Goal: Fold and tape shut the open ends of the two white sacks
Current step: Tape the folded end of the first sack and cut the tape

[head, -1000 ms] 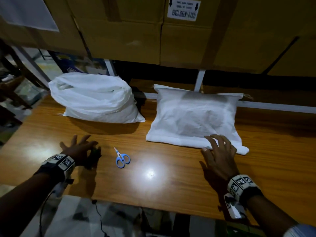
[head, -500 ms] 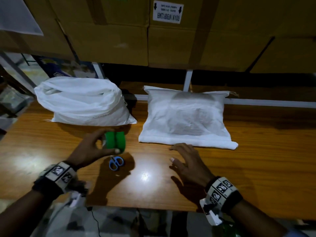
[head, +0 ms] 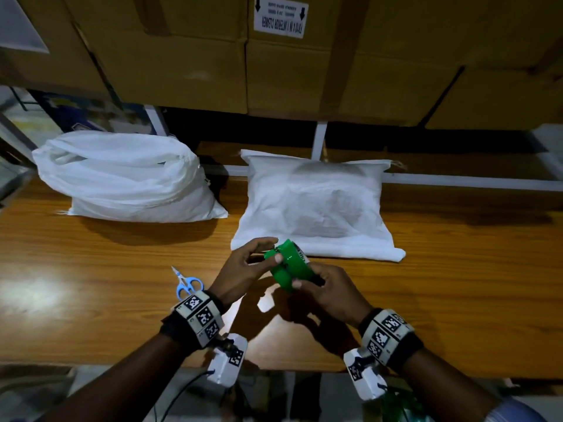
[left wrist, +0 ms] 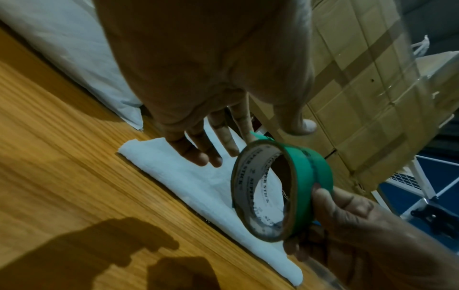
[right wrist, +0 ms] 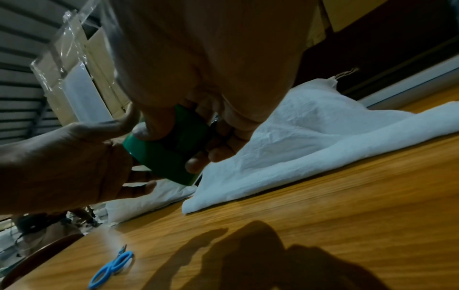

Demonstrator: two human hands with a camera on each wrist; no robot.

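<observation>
Two white sacks lie on the wooden table (head: 457, 293). The left sack (head: 128, 178) is bulky, its mouth bunched. The right sack (head: 313, 202) lies flat with its near edge folded over (head: 335, 252). Both my hands hold a green tape roll (head: 289, 266) just above the table, in front of that fold. My left hand (head: 271, 249) pinches the roll's top with thumb and index finger. My right hand (head: 307, 278) grips it from below, thumb on the green face. The left wrist view looks through the roll (left wrist: 303, 176), and the right wrist view shows my thumb across the roll (right wrist: 168, 157).
Small blue scissors (head: 187, 283) lie on the table just left of my left wrist and show again as scissors (right wrist: 111, 268). Stacked cardboard boxes (head: 304, 71) overhang the back of the table. A white rail (head: 457, 179) runs behind the sacks.
My left hand picked the tape roll up off the table's left side and carried it right. My right hand left the right sack's folded edge and took hold of the roll.
</observation>
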